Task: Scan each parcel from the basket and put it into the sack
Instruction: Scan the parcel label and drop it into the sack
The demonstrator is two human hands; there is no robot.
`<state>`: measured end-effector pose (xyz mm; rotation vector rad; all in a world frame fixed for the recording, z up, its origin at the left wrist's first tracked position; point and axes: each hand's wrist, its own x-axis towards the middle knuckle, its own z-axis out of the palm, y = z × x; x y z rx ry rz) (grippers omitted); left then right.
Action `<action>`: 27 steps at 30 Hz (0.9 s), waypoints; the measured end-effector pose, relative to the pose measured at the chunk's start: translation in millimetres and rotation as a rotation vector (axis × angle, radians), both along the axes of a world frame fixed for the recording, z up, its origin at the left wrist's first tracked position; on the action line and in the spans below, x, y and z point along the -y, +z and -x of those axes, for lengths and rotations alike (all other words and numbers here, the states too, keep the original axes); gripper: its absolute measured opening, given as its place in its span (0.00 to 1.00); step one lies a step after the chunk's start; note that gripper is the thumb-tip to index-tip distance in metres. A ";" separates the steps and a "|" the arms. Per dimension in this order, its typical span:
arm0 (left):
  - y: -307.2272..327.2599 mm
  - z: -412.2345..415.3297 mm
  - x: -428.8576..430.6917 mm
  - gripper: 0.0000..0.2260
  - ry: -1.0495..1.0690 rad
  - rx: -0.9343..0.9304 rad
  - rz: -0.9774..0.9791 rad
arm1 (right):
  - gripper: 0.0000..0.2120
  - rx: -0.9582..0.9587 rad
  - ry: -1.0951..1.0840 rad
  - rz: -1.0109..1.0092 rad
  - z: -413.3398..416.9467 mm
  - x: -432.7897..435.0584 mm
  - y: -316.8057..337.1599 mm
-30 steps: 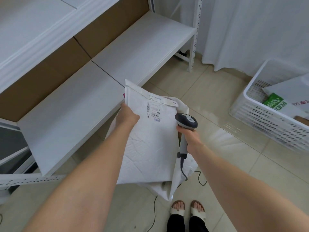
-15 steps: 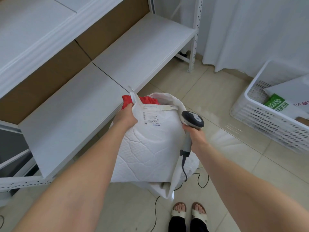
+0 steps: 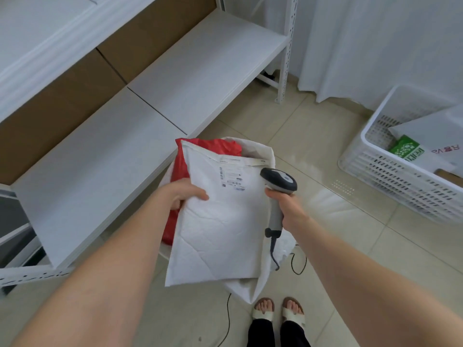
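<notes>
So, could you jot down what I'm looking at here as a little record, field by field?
Left hand: grips white parcel by its left edge
Right hand: holds scanner by its handle
Parcel: label up, above the sack, not inside it
Sack: white, on the floor, red bag in it
Basket: white, at right, more parcels inside

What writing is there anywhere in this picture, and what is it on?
Shipping label on the white parcel: barcodes and small print, too blurred to read.
Strip along that parcel's top edge: faint print, unreadable.
Green label on a parcel in the basket: white characters, too blurred.
Red letters on a white parcel beside it: upside down, cut off by the frame edge, not legible.
The scanner: no readable text.
</notes>
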<state>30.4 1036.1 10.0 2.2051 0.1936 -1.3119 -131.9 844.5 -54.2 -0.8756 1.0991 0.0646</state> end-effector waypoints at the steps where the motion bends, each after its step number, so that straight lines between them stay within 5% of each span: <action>1: 5.8 -1.9 9.7 0.25 -0.120 0.008 -0.056 | 0.08 0.001 0.007 -0.001 -1.9 -2.5 -1.0; 5: 46.7 -20.1 58.4 0.13 -0.537 0.351 -0.342 | 0.07 -0.021 -0.010 -0.010 -7.1 -7.5 5.1; 8: 45.0 -18.7 75.9 0.13 -0.627 0.394 -0.393 | 0.08 0.010 -0.017 -0.019 -12.3 -6.9 8.9; 14: -13.1 -0.6 61.5 0.08 -0.318 0.453 -0.040 | 0.06 -0.004 -0.003 -0.031 -5.1 -5.6 -1.0; 18: -21.1 -14.4 51.2 0.13 -0.304 0.613 -0.136 | 0.07 -0.011 0.003 -0.049 -2.7 -4.2 -2.8; 23: -60.4 37.5 54.7 0.13 -0.320 0.500 -0.118 | 0.09 0.024 0.049 -0.019 -3.5 -5.3 1.1; 25: -60.9 34.2 39.5 0.20 -0.147 0.387 -0.069 | 0.10 -0.004 0.035 0.010 0.5 1.6 -1.6; 27: -50.7 14.0 20.7 0.38 0.067 0.314 -0.058 | 0.09 -0.031 0.022 0.021 4.6 8.3 -4.6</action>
